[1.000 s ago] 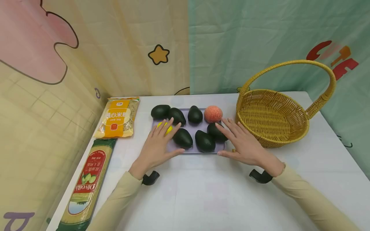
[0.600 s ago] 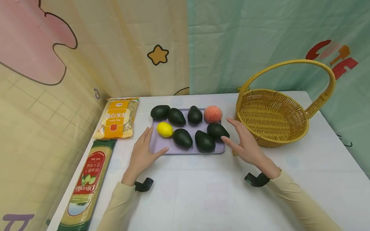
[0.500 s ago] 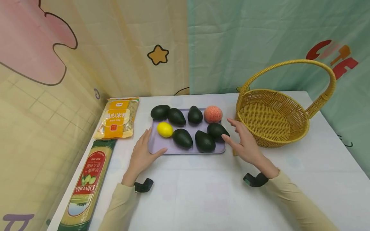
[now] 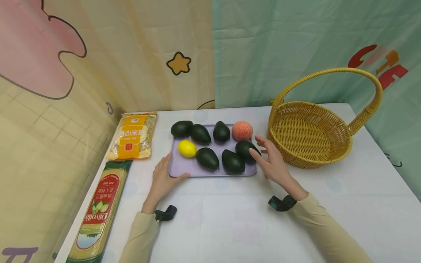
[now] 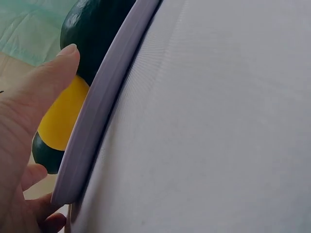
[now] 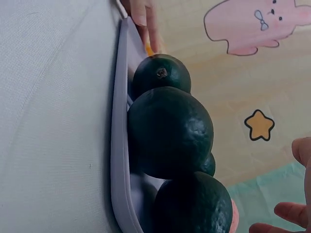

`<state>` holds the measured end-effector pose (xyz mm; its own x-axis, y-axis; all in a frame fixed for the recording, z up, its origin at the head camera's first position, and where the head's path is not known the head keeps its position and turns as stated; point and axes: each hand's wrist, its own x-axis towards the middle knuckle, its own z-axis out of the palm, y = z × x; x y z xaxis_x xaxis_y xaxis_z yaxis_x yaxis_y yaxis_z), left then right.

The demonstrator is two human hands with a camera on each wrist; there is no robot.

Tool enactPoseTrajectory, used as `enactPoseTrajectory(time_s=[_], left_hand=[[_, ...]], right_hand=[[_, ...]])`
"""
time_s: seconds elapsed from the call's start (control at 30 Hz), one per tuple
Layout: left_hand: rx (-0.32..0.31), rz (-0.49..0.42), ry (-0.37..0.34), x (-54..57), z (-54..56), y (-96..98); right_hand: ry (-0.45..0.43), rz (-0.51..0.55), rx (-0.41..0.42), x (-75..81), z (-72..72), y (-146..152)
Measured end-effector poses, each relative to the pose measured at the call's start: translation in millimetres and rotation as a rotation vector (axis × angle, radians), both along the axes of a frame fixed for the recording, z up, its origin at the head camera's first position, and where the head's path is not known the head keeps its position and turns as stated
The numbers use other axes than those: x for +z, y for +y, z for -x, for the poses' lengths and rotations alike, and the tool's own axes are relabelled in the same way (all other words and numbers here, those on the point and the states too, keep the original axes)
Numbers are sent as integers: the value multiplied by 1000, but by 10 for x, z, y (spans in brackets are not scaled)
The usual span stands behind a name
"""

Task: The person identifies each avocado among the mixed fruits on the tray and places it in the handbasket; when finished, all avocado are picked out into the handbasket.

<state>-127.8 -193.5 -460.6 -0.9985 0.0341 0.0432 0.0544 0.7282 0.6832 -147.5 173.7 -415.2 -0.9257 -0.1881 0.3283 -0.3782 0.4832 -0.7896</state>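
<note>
A lavender tray [image 4: 179, 166] holds several dark green avocados [image 4: 233, 162], a yellow lemon [image 4: 187, 148] and a round coral-coloured thing with a rough surface [image 4: 242, 130]. My left hand [image 4: 162, 182] is at the tray's left front corner, thumb spread over the front edge. In the left wrist view its fingertips [image 5: 47, 208] meet the tray corner. My right hand [image 4: 273, 160] stands beside the rightmost avocado [image 4: 246, 151], thumb and fingers apart around its right end. From the right wrist, a gap shows between that hand [image 6: 299, 194] and the avocados.
A wicker basket [image 4: 307, 133] with a tall handle stands right of the tray, close to my right hand. On the left lie a bag of grain [image 4: 133, 136] and a long spaghetti pack [image 4: 98, 212]. Curtains [image 4: 279, 47] hang behind the white table [image 4: 223, 219].
Both hands were spread above the tray, the left one covering the lemon. The left has moved back to the tray's left edge; the right has lowered beside the rightmost avocado and drawn slightly leftward.
</note>
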Motion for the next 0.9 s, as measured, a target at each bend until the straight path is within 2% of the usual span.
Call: enactPoseTrajectory(time_s=[0.2, 0.53, 0.9], left_hand=[[3, -14, -22, -58, -14, -24], [25, -24, -21, -51, -39, -35], [50, 13, 50, -88, -19, -34]], right_hand=[[-14, -24, -16, -47, 37, -31], [-18, -53, -32, -79, 54, -45], [-37, -65, -46, -110, 76, -23]])
